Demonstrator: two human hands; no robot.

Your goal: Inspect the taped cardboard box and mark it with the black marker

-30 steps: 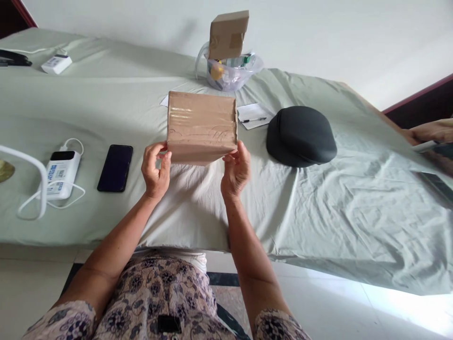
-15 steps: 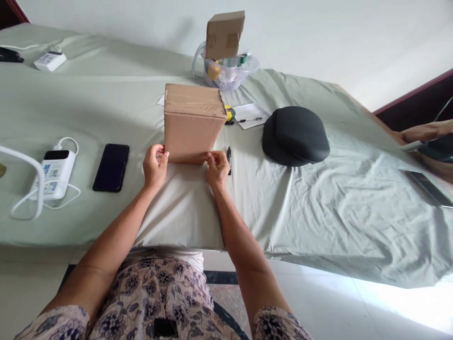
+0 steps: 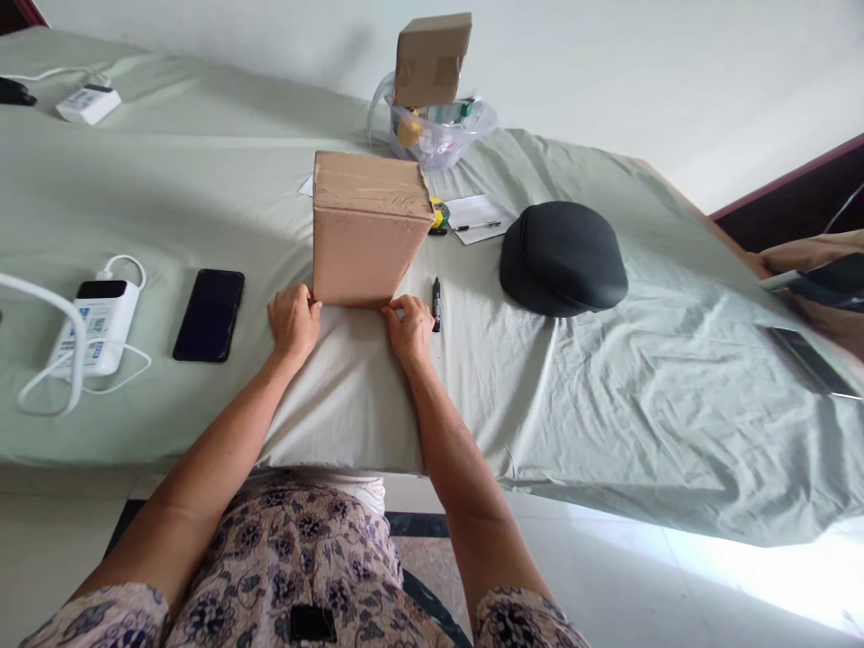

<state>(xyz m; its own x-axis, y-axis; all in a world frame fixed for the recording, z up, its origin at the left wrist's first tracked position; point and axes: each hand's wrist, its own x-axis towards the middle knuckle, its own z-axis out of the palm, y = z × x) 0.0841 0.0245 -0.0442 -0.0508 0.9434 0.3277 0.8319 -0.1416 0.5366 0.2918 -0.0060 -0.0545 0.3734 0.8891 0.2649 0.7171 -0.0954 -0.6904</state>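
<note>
A brown cardboard box [image 3: 364,243], sealed with clear tape on top, stands upright on the table's green cloth [image 3: 607,387] in front of me. My left hand [image 3: 293,319] is curled against its lower left corner. My right hand [image 3: 407,326] is curled against its lower right corner. Both hands rest on the cloth and pinch the box's bottom edge. A black marker [image 3: 436,303] lies just right of my right hand.
Left of the box lie a black phone [image 3: 208,313] and a white power bank [image 3: 94,326] with cable. A black cap [image 3: 563,259] sits to the right. Behind are paper with a pen [image 3: 476,220] and a plastic bowl [image 3: 438,135] under a small carton [image 3: 432,58]. Another person's arm [image 3: 810,256] shows at far right.
The box was held tilted above the table a second ago. It has been turned upright and set down on the cloth, and both hands have slid down to its bottom corners.
</note>
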